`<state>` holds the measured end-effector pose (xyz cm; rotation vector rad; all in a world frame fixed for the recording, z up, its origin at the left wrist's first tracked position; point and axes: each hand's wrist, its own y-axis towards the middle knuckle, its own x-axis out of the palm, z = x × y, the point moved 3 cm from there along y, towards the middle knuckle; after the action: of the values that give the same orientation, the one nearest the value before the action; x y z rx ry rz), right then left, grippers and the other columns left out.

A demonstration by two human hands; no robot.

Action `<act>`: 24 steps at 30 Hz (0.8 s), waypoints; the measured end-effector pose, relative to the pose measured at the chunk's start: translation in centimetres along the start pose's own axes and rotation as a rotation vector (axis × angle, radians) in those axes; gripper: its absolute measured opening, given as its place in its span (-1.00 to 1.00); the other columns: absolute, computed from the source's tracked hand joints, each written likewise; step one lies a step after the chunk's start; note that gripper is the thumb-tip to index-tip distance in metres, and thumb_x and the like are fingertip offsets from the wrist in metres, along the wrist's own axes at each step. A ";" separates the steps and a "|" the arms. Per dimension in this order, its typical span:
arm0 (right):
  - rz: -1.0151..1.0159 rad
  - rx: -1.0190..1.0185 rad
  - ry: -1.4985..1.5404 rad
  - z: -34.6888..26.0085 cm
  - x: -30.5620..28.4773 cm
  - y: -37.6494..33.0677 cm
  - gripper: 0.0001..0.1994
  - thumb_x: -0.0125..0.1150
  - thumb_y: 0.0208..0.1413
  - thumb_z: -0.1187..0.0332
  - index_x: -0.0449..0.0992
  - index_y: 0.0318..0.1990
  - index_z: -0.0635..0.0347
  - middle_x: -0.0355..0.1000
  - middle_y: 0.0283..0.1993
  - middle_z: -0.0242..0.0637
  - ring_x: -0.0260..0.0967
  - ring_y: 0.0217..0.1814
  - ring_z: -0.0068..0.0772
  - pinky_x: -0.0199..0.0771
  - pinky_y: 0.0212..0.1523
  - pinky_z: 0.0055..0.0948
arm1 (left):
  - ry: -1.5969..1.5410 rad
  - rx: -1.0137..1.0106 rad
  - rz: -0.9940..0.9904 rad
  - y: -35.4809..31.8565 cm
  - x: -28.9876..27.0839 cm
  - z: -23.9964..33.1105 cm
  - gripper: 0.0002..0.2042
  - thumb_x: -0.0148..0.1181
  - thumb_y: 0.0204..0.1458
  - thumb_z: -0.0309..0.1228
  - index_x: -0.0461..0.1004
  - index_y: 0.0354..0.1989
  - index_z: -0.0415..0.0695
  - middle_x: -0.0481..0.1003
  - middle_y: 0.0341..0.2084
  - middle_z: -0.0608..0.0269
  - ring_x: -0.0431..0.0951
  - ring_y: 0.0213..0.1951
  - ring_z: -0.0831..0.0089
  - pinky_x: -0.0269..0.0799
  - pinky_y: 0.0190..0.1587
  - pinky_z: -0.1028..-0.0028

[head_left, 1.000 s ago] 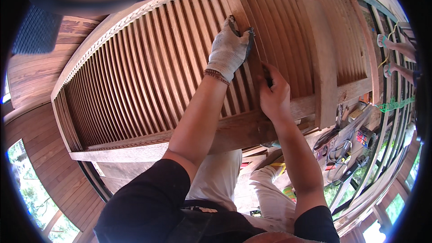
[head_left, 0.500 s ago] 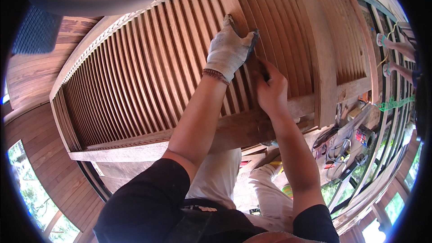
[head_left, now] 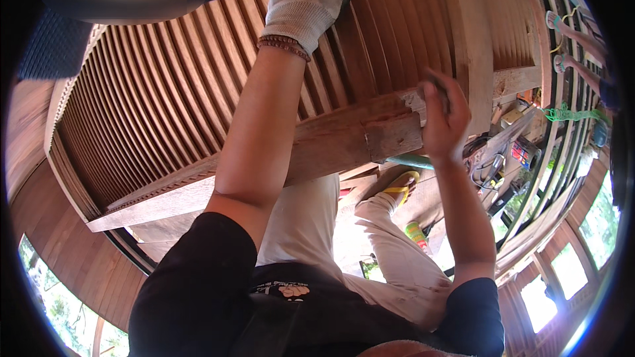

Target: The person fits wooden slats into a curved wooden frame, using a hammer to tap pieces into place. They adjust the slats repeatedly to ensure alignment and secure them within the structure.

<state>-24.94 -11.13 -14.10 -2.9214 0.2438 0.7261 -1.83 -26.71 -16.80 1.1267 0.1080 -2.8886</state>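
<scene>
A large wooden louvred panel (head_left: 165, 99) with many slats lies in front of me. My left hand (head_left: 305, 6), in a whitish knit glove with a dark palm side, rests on it near the crosspiece between two slatted sections. Its thumb is spread; the fingertips are partly hidden at the upper edge. My bare right hand (head_left: 446, 119) is raised over the panel's near rail, fingers curled and slightly blurred. What it holds, if anything, cannot be made out. Close to its left, a short wooden block (head_left: 395, 137) sits at the near rail.
A flat board (head_left: 473, 33) crosses the panel's right part. Tools and cables (head_left: 489, 165) lie low at the right, beside green netting or string (head_left: 570, 114). Another person's feet (head_left: 559, 63) show at far right. A green can (head_left: 415, 233) stands near my sandalled foot (head_left: 402, 188).
My right hand has come away from the slats beside the left hand, moving right and toward me. The view has shifted, so the panel and left hand appear higher and farther left.
</scene>
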 end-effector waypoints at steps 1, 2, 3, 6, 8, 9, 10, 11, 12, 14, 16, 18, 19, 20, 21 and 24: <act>0.042 -0.032 0.006 0.8 -0.5 -1.3 -0.77 0.14 0.28 0.36 0.56 -0.03 0.31 0.56 -0.18 -0.16 0.52 -0.16 -0.24 0.49 -0.05 -0.30 | 0.093 -0.125 -0.074 0.2 -0.2 0.2 -0.25 0.24 0.13 -0.12 0.10 0.35 -0.35 0.48 0.08 -0.27 0.48 0.17 -0.04 0.38 0.26 0.26; 0.070 -0.071 0.024 1.0 -0.6 -2.5 -0.77 0.12 0.28 0.37 0.55 -0.04 0.32 0.54 -0.18 -0.16 0.50 -0.15 -0.25 0.47 -0.04 -0.33 | 0.072 -0.129 -0.090 0.2 -0.6 1.1 -0.25 0.23 0.14 -0.12 0.10 0.35 -0.35 0.48 0.07 -0.28 0.48 0.16 -0.05 0.38 0.25 0.26; 0.089 -0.107 0.054 1.3 -0.1 -3.7 -0.77 0.10 0.28 0.37 0.55 -0.06 0.34 0.53 -0.18 -0.16 0.48 -0.14 -0.25 0.45 -0.03 -0.35 | 0.064 -0.140 -0.104 -0.2 -1.2 1.6 -0.26 0.23 0.14 -0.12 0.10 0.35 -0.35 0.48 0.07 -0.29 0.48 0.16 -0.06 0.38 0.25 0.25; 0.173 -0.177 0.066 1.6 1.5 -5.0 -0.78 0.05 0.24 0.40 0.54 -0.14 0.38 0.51 -0.17 -0.14 0.43 -0.11 -0.28 0.40 -0.01 -0.40 | 0.053 -0.127 -0.119 -0.4 -1.5 1.7 -0.26 0.21 0.16 -0.10 0.10 0.35 -0.36 0.48 0.05 -0.31 0.49 0.14 -0.07 0.39 0.24 0.24; 0.233 -0.176 0.074 1.5 1.9 -5.0 -0.78 0.06 0.22 0.39 0.54 -0.17 0.39 0.51 -0.18 -0.14 0.43 -0.12 -0.30 0.41 -0.05 -0.40 | 0.095 -0.110 -0.095 -0.4 -1.1 1.2 -0.27 0.20 0.17 -0.09 0.11 0.35 -0.37 0.49 0.04 -0.32 0.50 0.13 -0.07 0.39 0.23 0.23; 0.253 -0.193 0.119 1.6 2.2 -4.9 -0.79 0.06 0.20 0.41 0.54 -0.19 0.40 0.51 -0.19 -0.14 0.44 -0.14 -0.30 0.41 -0.07 -0.41 | 0.139 -0.106 -0.069 -0.1 -0.6 0.7 -0.27 0.19 0.17 -0.09 0.12 0.35 -0.37 0.49 0.04 -0.32 0.50 0.13 -0.07 0.39 0.23 0.23; 0.272 -0.209 0.164 1.7 2.5 -4.9 -0.81 0.07 0.19 0.43 0.54 -0.21 0.40 0.52 -0.20 -0.14 0.44 -0.15 -0.30 0.42 -0.09 -0.41 | 0.184 -0.102 -0.043 -0.1 -0.3 0.3 -0.27 0.19 0.17 -0.08 0.12 0.34 -0.37 0.49 0.04 -0.32 0.50 0.13 -0.07 0.39 0.23 0.23; 0.302 -0.221 0.203 1.8 2.6 -5.0 -0.83 0.07 0.18 0.46 0.53 -0.23 0.41 0.52 -0.21 -0.14 0.44 -0.16 -0.31 0.42 -0.11 -0.41 | 0.195 -0.133 -0.047 -0.2 -0.4 0.5 -0.27 0.19 0.17 -0.08 0.12 0.34 -0.37 0.49 0.04 -0.33 0.50 0.13 -0.07 0.39 0.24 0.22; 0.299 -0.211 0.180 1.8 2.6 -5.0 -0.84 0.07 0.17 0.48 0.53 -0.24 0.41 0.52 -0.22 -0.14 0.44 -0.18 -0.31 0.42 -0.13 -0.42 | 0.206 -0.165 -0.051 -0.2 -0.5 0.6 -0.27 0.19 0.17 -0.07 0.13 0.34 -0.37 0.49 0.04 -0.33 0.50 0.13 -0.07 0.39 0.24 0.22; 0.290 -0.195 0.135 1.6 2.6 -4.7 -0.87 0.08 0.15 0.52 0.53 -0.26 0.41 0.53 -0.24 -0.14 0.45 -0.20 -0.31 0.43 -0.16 -0.42 | 0.214 -0.220 -0.078 -0.2 -1.0 1.3 -0.26 0.19 0.16 -0.06 0.13 0.34 -0.37 0.48 0.05 -0.33 0.50 0.13 -0.07 0.39 0.23 0.21; 0.301 -0.220 0.109 1.5 2.7 -4.2 -0.89 0.09 0.14 0.55 0.53 -0.27 0.41 0.53 -0.25 -0.15 0.45 -0.22 -0.31 0.43 -0.17 -0.42 | 0.206 -0.267 -0.125 -0.2 -1.2 1.9 -0.26 0.19 0.15 -0.06 0.14 0.34 -0.37 0.48 0.05 -0.33 0.49 0.14 -0.07 0.39 0.23 0.20; 0.311 -0.229 0.083 1.2 2.8 -4.0 -0.90 0.09 0.15 0.56 0.53 -0.28 0.41 0.53 -0.28 -0.16 0.45 -0.24 -0.31 0.44 -0.18 -0.41 | 0.178 -0.192 -0.046 0.1 -0.4 0.7 -0.26 0.19 0.15 -0.06 0.15 0.34 -0.36 0.49 0.04 -0.33 0.49 0.14 -0.08 0.40 0.23 0.19; 0.321 -0.224 0.065 1.2 2.9 -4.0 -0.90 0.09 0.15 0.56 0.53 -0.29 0.41 0.53 -0.30 -0.17 0.45 -0.24 -0.31 0.44 -0.19 -0.40 | 0.163 -0.153 -0.005 0.3 0.0 -0.1 -0.26 0.19 0.14 -0.06 0.15 0.34 -0.35 0.49 0.03 -0.33 0.50 0.14 -0.09 0.40 0.23 0.19; 0.332 -0.215 0.042 1.4 2.9 -4.1 -0.90 0.09 0.16 0.55 0.53 -0.30 0.42 0.53 -0.32 -0.17 0.46 -0.25 -0.31 0.44 -0.19 -0.39 | 0.159 -0.143 -0.010 0.3 0.0 -0.2 -0.27 0.19 0.14 -0.06 0.16 0.34 -0.35 0.49 0.03 -0.33 0.50 0.13 -0.09 0.41 0.22 0.19; 0.323 -0.206 0.034 1.7 2.9 -4.1 -0.89 0.11 0.17 0.52 0.52 -0.25 0.40 0.52 -0.24 -0.14 0.46 -0.21 -0.29 0.45 -0.15 -0.39 | 0.155 -0.133 -0.017 0.3 0.1 -0.3 -0.28 0.19 0.15 -0.06 0.17 0.33 -0.35 0.49 0.03 -0.33 0.50 0.12 -0.10 0.41 0.22 0.18; 0.332 -0.184 0.009 2.1 2.6 -4.6 -0.73 0.21 0.17 0.38 0.46 -0.04 0.37 0.44 0.01 -0.03 0.42 -0.02 -0.18 0.44 -0.01 -0.33 | 0.178 -0.163 -0.088 0.1 -0.7 0.8 -0.29 0.19 0.15 -0.07 0.19 0.31 -0.35 0.48 0.04 -0.33 0.51 0.11 -0.11 0.43 0.20 0.17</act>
<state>-22.75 -6.59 -16.80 -3.0947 0.7127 0.8175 -1.89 -26.91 -15.73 1.3760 0.4008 -2.7841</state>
